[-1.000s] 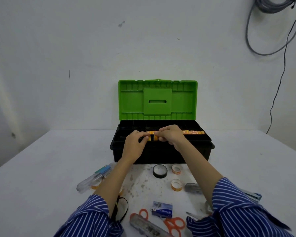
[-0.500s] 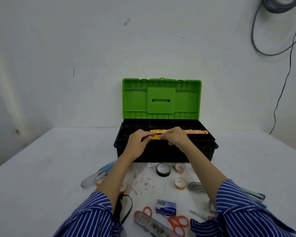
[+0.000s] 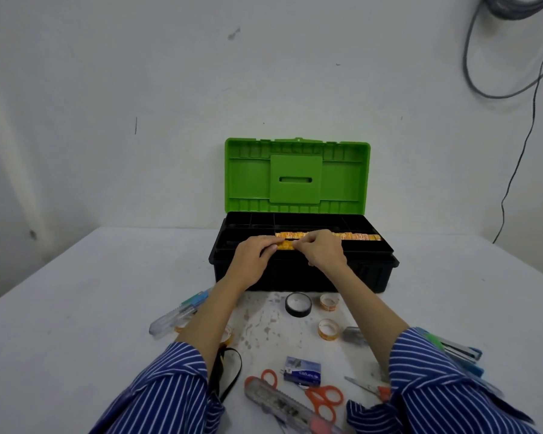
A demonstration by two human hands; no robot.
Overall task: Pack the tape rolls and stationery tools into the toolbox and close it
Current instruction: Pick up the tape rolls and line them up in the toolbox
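Note:
A black toolbox (image 3: pixel 370 274) stands open on the white table, its green lid (image 3: pixel 297 175) upright. A row of orange tape rolls (image 3: pixel 355 236) lies in the front tray compartment. My left hand (image 3: pixel 253 260) and my right hand (image 3: pixel 322 250) meet over the row's left end, both pinching an orange tape roll (image 3: pixel 285 244) at the tray. In front of the box lie a black tape roll (image 3: pixel 298 304) and two small clear tape rolls (image 3: pixel 329 301) (image 3: pixel 328 329).
On the table near me: orange scissors (image 3: pixel 323 399), a clear utility knife (image 3: pixel 282 402), a blue staple box (image 3: pixel 302 370), a clear pen case (image 3: pixel 177 314) at left, blue and green tools (image 3: pixel 461 352) at right. Cables (image 3: pixel 514 89) hang on the wall.
Both hands have lowered the orange roll from above the tray edge down to the left end of the row. The camera view shifted slightly.

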